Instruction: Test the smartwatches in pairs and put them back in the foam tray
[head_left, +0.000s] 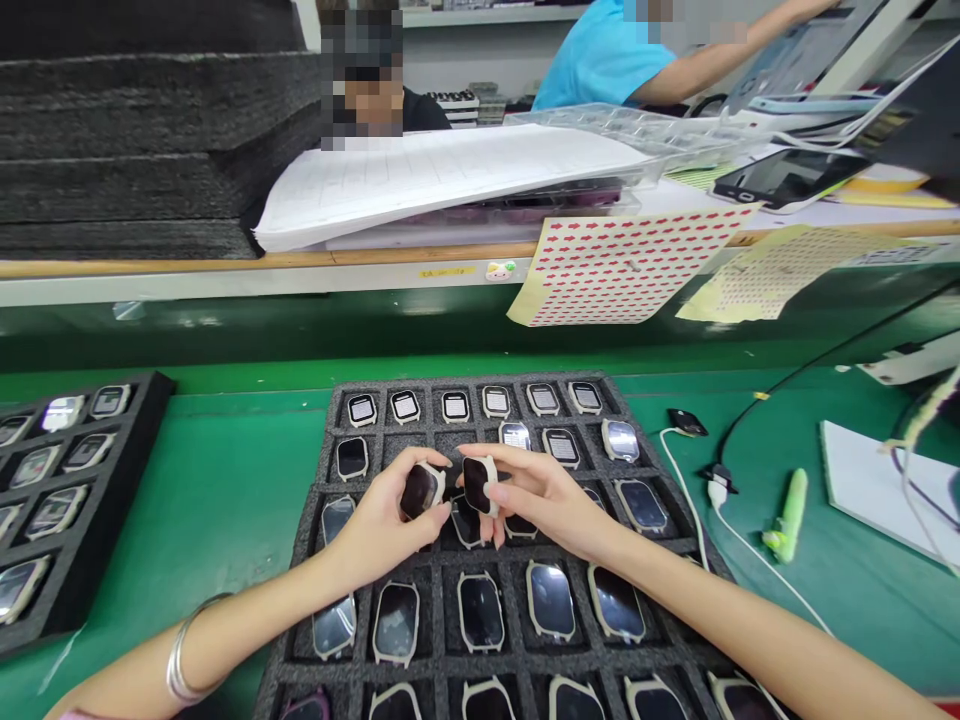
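Observation:
My left hand (pixel 397 515) is closed around a smartwatch body (pixel 422 490) with a dark screen and a pale frame. Close beside it, my right hand (pixel 544 495) pinches another smartwatch body (pixel 478 485), its dark screen turned up towards me. Both are held just above a black foam tray (pixel 439 565) divided into square compartments. Strapless watches lie in most of these, such as a dark-screened watch (pixel 481 610) below my hands. Along the far row, several show lit white screens, among them a lit watch (pixel 496 401). My hands and forearms hide some compartments.
A second foam tray (pixel 142 440) of watches lies at left on the green table (pixel 202 480). To the right are a charging puck (pixel 688 422) with a white cable, a green pen-like object (pixel 791 515) and a white pad (pixel 885 480). Above runs a shelf (pixel 375 265); two people sit beyond.

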